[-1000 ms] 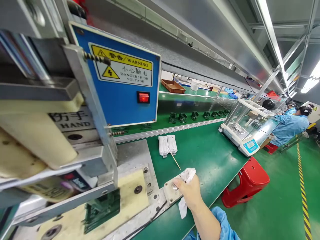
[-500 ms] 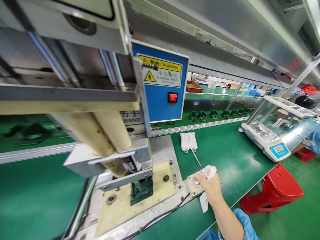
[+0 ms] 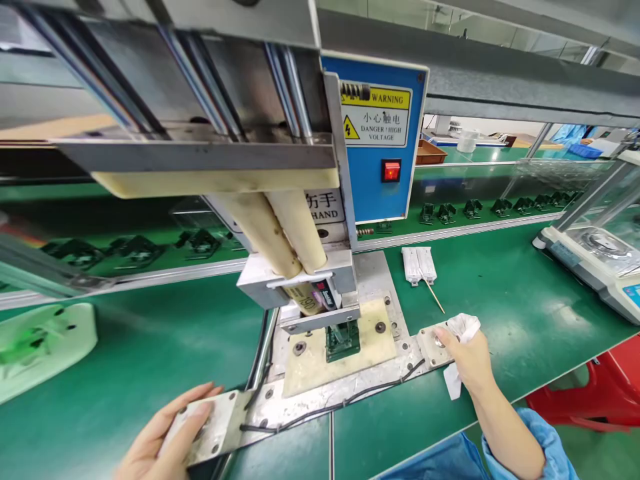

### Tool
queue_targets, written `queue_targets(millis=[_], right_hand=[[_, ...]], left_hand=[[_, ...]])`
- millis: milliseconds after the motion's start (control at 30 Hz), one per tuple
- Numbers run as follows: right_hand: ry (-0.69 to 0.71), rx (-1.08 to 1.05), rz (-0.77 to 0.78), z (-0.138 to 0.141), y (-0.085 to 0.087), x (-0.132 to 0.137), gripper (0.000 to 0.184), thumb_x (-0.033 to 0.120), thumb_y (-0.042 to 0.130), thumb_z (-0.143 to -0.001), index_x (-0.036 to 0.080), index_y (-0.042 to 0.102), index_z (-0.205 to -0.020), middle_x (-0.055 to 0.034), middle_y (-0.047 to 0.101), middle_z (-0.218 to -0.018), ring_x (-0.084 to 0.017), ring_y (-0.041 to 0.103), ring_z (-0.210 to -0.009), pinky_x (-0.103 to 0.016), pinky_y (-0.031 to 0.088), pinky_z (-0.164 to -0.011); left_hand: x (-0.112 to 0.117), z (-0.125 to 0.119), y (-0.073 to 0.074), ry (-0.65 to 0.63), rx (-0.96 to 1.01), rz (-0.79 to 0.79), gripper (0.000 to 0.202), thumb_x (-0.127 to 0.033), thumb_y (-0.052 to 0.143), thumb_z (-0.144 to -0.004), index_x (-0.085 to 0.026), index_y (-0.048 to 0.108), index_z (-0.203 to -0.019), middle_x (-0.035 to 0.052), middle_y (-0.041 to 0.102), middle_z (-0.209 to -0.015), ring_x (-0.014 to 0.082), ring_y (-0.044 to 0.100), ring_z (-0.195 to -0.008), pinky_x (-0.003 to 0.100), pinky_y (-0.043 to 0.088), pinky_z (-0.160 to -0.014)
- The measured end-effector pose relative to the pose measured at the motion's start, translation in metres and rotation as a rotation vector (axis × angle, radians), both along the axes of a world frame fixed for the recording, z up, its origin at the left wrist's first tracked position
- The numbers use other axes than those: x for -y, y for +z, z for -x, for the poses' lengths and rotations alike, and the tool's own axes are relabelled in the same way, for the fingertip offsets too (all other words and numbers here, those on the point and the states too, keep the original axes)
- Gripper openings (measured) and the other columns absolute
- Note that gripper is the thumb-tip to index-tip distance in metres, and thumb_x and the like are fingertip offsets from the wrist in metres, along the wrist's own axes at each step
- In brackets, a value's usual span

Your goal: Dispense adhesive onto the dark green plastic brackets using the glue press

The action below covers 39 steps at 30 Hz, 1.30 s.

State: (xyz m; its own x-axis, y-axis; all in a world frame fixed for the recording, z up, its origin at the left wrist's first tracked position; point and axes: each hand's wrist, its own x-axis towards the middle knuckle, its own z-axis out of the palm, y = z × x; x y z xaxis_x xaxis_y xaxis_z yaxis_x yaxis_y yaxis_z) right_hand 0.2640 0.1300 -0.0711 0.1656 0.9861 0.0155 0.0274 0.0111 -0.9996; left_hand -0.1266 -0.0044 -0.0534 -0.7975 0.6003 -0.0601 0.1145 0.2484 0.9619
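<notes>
Two o'clock from the left hand [image 3: 161,441], which grips the left block [image 3: 226,415], lies the dark green part [image 3: 346,347] — nine o'clock from the nearer right hand [image 3: 471,359], which clutches white tissue [image 3: 465,326], thumb on the right block [image 3: 428,349].

Left hand [image 3: 150,452], right hand [image 3: 473,360] holding tissue [image 3: 466,325]

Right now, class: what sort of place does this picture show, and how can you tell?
Probably a factory workshop: a press-like machine, a blue box with a high-voltage warning, and a row of similar dark parts beyond the green workbench.
</notes>
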Motion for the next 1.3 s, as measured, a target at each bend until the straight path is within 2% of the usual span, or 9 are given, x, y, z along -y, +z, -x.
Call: queue_targets(millis=[100, 167, 300, 467, 600, 833, 1100, 1300], right_hand=[[-0.022, 0.017, 0.01, 0.001, 0.002, 0.003, 0.042, 0.052, 0.081, -0.07, 0.02, 0.056, -0.077, -0.0015, 0.064, -0.072, -0.02, 0.06, -0.07, -0.031, 0.047, -0.065], [-0.034, 0.031, 0.016, 0.001, 0.002, 0.004, 0.042, 0.052, 0.081, -0.071, 0.02, 0.056, -0.077, -0.0014, 0.064, -0.072, -0.02, 0.06, -0.069, -0.031, 0.046, -0.065], [-0.02, 0.041, 0.025, -0.002, -0.001, 0.002, 0.043, 0.053, 0.082, -0.069, 0.02, 0.056, -0.077, -0.0023, 0.065, -0.073, -0.02, 0.06, -0.069, -0.032, 0.048, -0.066], [-0.011, 0.043, 0.04, -0.005, -0.004, 0.0, 0.045, 0.054, 0.083, -0.067, 0.019, 0.058, -0.079, -0.0048, 0.067, -0.075, -0.022, 0.063, -0.069, -0.034, 0.051, -0.065], [-0.033, 0.059, 0.033, -0.006, -0.002, 0.002, 0.044, 0.053, 0.083, -0.068, 0.019, 0.058, -0.078, -0.0032, 0.066, -0.074, -0.02, 0.062, -0.067, -0.031, 0.05, -0.062], [-0.065, 0.137, 0.031, -0.011, 0.003, 0.002, 0.044, 0.053, 0.084, -0.064, 0.018, 0.058, -0.074, -0.0018, 0.064, -0.07, -0.017, 0.058, -0.064, -0.029, 0.047, -0.059], [-0.14, 0.128, 0.082, -0.014, 0.004, 0.002, 0.05, 0.054, 0.088, -0.058, 0.019, 0.06, -0.079, -0.0029, 0.064, -0.073, -0.017, 0.059, -0.061, -0.026, 0.047, -0.052], [-0.125, 0.127, 0.076, -0.017, -0.003, 0.0, 0.05, 0.055, 0.088, -0.059, 0.019, 0.06, -0.08, -0.0028, 0.064, -0.073, -0.018, 0.058, -0.061, -0.027, 0.047, -0.05]], left_hand=[[0.0, -0.004, 0.004, 0.026, 0.243, -0.045, 0.056, -0.063, 0.088, -0.043, -0.033, 0.075, -0.087, -0.0053, 0.077, -0.095, 0.0137, 0.066, -0.078, 0.008, 0.053, -0.06], [0.0, -0.007, 0.009, 0.047, 0.269, -0.044, 0.058, -0.063, 0.09, -0.039, -0.032, 0.076, -0.086, -0.0053, 0.077, -0.095, 0.0134, 0.065, -0.076, 0.008, 0.052, -0.057], [0.0, -0.014, 0.017, 0.038, 0.28, -0.047, 0.05, -0.061, 0.089, -0.046, -0.034, 0.076, -0.086, -0.0068, 0.076, -0.097, 0.0139, 0.063, -0.074, 0.01, 0.053, -0.055], [0.001, -0.018, 0.021, 0.011, 0.259, -0.056, 0.046, -0.061, 0.087, -0.051, -0.034, 0.075, -0.087, -0.0055, 0.076, -0.094, 0.016, 0.062, -0.071, 0.017, 0.052, -0.052], [0.002, -0.017, 0.019, 0.007, 0.255, -0.076, 0.048, -0.058, 0.088, -0.052, -0.031, 0.075, -0.09, -0.0031, 0.076, -0.096, 0.0168, 0.063, -0.073, 0.02, 0.052, -0.055], [0.003, -0.018, 0.013, -0.02, 0.198, -0.118, 0.049, -0.053, 0.084, -0.061, -0.023, 0.071, -0.097, 0.0023, 0.073, -0.098, 0.0154, 0.063, -0.076, 0.019, 0.05, -0.061], [0.003, -0.027, 0.015, -0.041, 0.173, -0.137, 0.05, -0.052, 0.082, -0.064, -0.021, 0.07, -0.1, 0.0051, 0.073, -0.099, 0.0187, 0.065, -0.078, 0.024, 0.051, -0.063], [0.003, -0.026, 0.013, -0.039, 0.175, -0.145, 0.05, -0.052, 0.082, -0.064, -0.02, 0.07, -0.1, 0.0061, 0.073, -0.1, 0.0198, 0.066, -0.078, 0.025, 0.051, -0.064]])
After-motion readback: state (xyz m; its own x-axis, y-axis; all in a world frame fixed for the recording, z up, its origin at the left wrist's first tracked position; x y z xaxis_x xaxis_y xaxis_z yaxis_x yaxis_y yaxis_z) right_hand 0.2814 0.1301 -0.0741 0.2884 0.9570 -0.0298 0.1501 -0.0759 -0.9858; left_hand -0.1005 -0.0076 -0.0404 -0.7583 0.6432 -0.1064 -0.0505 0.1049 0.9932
